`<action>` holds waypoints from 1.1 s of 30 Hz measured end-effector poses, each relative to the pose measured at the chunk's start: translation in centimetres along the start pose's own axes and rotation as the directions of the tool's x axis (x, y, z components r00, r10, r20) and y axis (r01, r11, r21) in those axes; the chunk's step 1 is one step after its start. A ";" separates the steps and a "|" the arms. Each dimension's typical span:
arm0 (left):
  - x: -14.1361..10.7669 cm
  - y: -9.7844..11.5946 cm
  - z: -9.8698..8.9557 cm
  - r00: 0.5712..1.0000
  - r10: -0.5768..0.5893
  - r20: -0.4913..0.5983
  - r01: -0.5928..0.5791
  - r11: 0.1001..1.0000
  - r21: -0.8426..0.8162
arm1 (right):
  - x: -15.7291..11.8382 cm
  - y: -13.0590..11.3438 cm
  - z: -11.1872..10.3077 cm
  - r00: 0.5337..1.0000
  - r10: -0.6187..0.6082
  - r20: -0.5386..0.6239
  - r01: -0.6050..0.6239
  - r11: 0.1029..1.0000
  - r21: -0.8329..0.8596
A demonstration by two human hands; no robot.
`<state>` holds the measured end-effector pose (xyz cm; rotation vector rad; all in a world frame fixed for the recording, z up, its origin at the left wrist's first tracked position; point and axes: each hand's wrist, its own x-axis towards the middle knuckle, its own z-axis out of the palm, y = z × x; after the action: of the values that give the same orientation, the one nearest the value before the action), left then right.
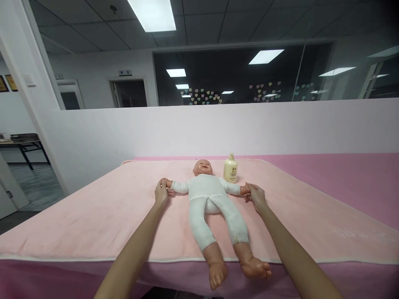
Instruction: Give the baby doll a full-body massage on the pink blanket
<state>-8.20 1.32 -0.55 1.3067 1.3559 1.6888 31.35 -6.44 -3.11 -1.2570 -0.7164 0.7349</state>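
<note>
On the peach towel, the doll lies face-up, its long axis pointing headward to the table's far edge, feet past the towel's near edge, angled right. The left hand and right hand each pinch a doll's hand. A bottle stands beside the head, beyond one outstretched arm.

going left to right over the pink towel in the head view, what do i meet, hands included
left hand → doll's head → pale yellow bottle → right hand
</note>
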 end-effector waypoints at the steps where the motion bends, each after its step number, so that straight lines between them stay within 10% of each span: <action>1: -0.1 0.1 0.0 1.000 -0.015 0.007 0.015 1.000 -0.007 | -0.2 -0.2 0.0 1.000 0.008 -0.001 -0.008 1.000 0.014; 33: -1.1 2.4 0.1 0.983 -0.172 0.069 0.177 0.981 -0.075 | -0.4 -1.0 0.0 1.000 0.030 -0.009 -0.029 0.994 0.101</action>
<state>-7.40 -0.35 1.36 1.1506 1.3123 1.5546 31.21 -6.88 -2.13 -1.1808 -0.6459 0.7787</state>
